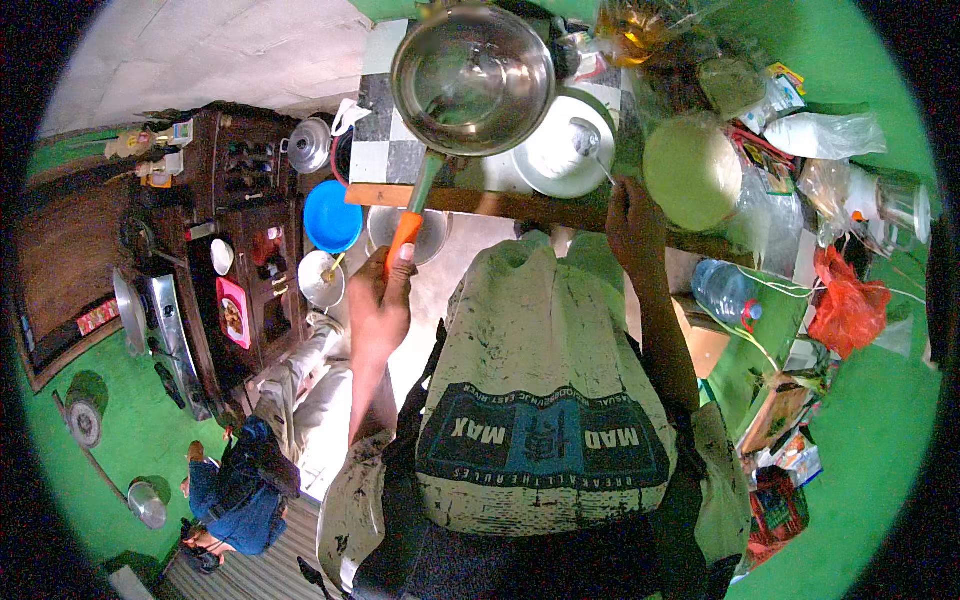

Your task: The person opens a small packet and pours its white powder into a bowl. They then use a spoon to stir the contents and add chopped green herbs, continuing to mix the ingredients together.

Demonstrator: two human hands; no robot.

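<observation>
My left hand (384,296) grips the orange end of a handle. That handle belongs to a shiny metal pan (472,82), held above the front of a counter with black-and-white checks (388,161). Right of the pan is a round white dish (536,161), and a metal spoon (585,139) lies inside it. My right hand (634,210) is in shadow at the counter's wooden front edge (525,206). Its fingers are closed around the end of the spoon's thin handle. A pale green round lid or plate (690,172) is just right of this hand.
On the left are a blue basin (334,216), a white bowl (322,279) and a dark wooden cabinet (259,255). A person (240,487) sits low behind on the left. On the right are a water bottle (720,289), a red plastic bag (847,304) and hanging cords (772,281).
</observation>
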